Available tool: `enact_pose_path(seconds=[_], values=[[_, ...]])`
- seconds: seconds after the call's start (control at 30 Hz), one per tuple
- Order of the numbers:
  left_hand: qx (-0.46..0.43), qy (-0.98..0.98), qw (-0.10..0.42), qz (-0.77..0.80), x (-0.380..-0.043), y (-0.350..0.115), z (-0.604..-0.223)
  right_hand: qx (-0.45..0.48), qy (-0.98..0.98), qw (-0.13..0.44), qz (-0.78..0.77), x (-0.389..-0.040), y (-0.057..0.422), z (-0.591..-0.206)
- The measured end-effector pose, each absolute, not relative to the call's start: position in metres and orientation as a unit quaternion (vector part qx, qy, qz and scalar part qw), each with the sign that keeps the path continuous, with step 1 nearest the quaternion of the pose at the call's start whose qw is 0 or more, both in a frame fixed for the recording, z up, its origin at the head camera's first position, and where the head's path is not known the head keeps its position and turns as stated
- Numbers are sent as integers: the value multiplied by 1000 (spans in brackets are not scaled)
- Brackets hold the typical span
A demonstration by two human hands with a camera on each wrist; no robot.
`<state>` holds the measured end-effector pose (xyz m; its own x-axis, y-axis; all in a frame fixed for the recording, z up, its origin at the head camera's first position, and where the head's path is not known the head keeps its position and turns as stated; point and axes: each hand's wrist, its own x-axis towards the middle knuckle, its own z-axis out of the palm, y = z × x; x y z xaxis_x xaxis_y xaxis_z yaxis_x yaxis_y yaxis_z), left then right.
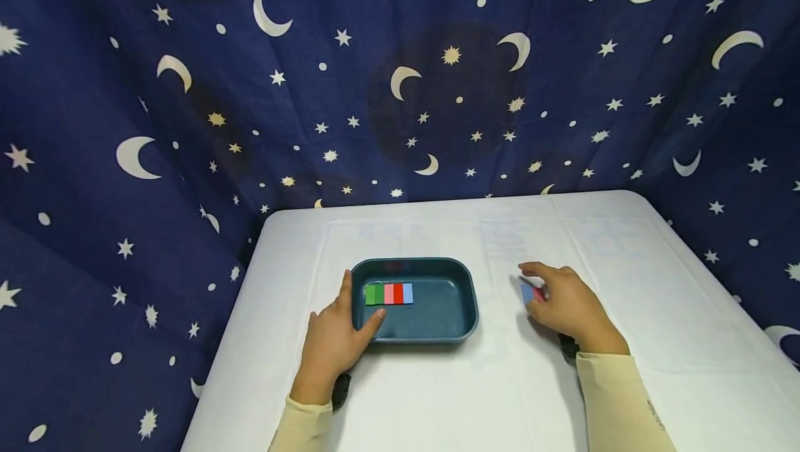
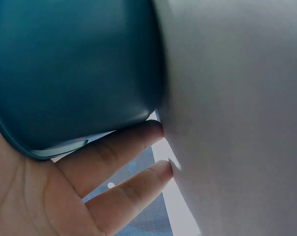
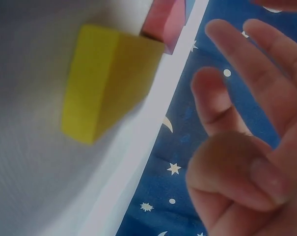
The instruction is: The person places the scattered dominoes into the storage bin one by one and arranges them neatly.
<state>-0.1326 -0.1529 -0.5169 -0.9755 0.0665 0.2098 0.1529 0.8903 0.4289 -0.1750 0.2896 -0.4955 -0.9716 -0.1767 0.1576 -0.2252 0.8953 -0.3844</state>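
Note:
My left hand grips the left end of a dark teal tray, its thumb over the rim and its fingers along the outer wall. In the left wrist view two straight fingers reach down beside the tray. Inside, a row of small blocks stands at the left: green, pink, red and light blue. My right hand hovers over the table with fingers apart, holding nothing. Below it are a light blue block, a pink block and a yellow block; the hand hides the yellow one in the head view.
A white-covered table bears everything. Dark blue curtains with moons and stars stand behind it and along both sides. The tray's raised rim encloses the row of blocks.

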Motion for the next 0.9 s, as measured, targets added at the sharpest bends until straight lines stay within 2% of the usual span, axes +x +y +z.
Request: enact_pose_path(seconds=[0.43, 0.9], values=[[-58, -967, 92, -228, -132, -153, -517, 93, -978, 16, 184, -175, 288, -500], [-55, -967, 91, -230, -133, -152, -517, 93, -978, 23, 186, -176, 290, -501]])
